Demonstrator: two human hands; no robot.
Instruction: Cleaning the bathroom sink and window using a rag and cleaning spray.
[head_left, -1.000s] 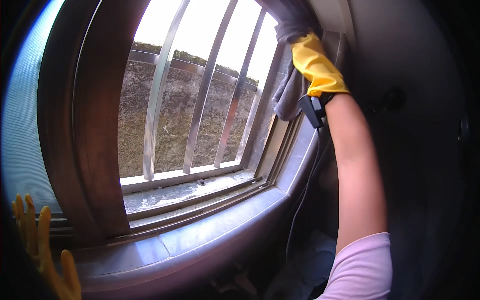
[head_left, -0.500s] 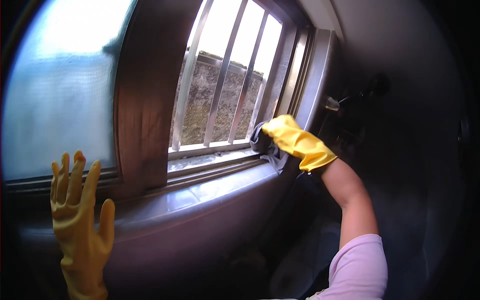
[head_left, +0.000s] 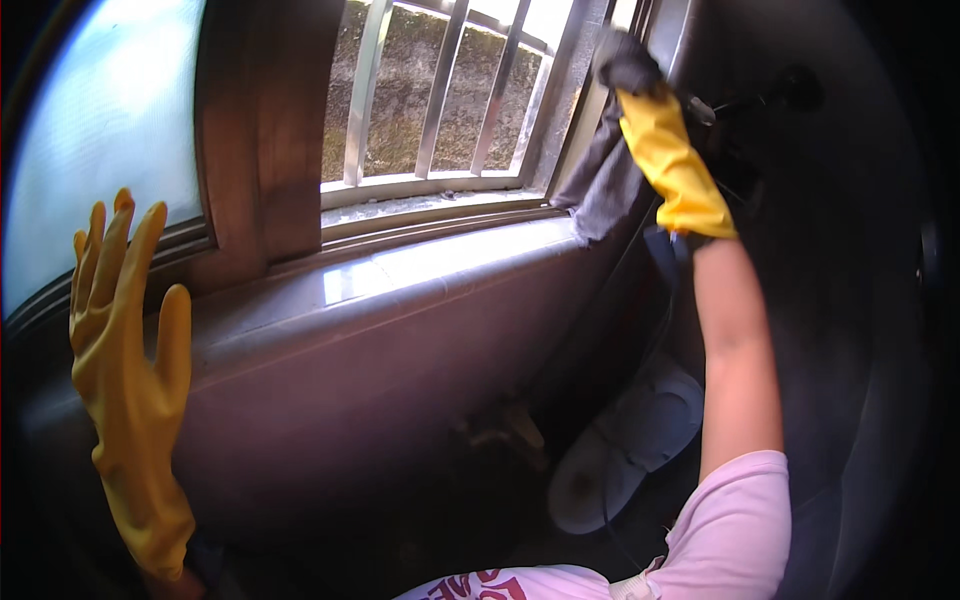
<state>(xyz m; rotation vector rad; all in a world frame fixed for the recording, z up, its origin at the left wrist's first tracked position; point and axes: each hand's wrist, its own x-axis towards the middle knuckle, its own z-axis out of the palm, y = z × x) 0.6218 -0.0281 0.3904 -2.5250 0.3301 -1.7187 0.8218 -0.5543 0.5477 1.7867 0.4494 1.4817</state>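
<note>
My right hand (head_left: 655, 130), in a yellow rubber glove, grips a dark grey cloth (head_left: 606, 178). It presses the bunched top of the cloth to the right side of the window frame (head_left: 568, 150), while the rest hangs down to the corner of the sill (head_left: 430, 262). My fingers are mostly covered by the cloth. At the left, my left hand (head_left: 125, 330) wears a matching yellow glove and is raised with fingers stretched and thumb apart. Nothing is in it. Its fingertips are in front of the frosted window pane (head_left: 100, 130); contact cannot be made out.
Metal bars (head_left: 440, 95) cross the window opening, with a rough wall (head_left: 395, 90) beyond. A brown frame post (head_left: 262, 130) divides opening and pane. Below right stands a white toilet (head_left: 625, 450) in shadow. A dark fixture (head_left: 790, 90) sticks out from the right wall.
My right hand has moved up the window's right side from the lower corner, pulling the cloth out longer. My left hand sits higher in view, still spread. The view has tipped downward, showing the toilet.
</note>
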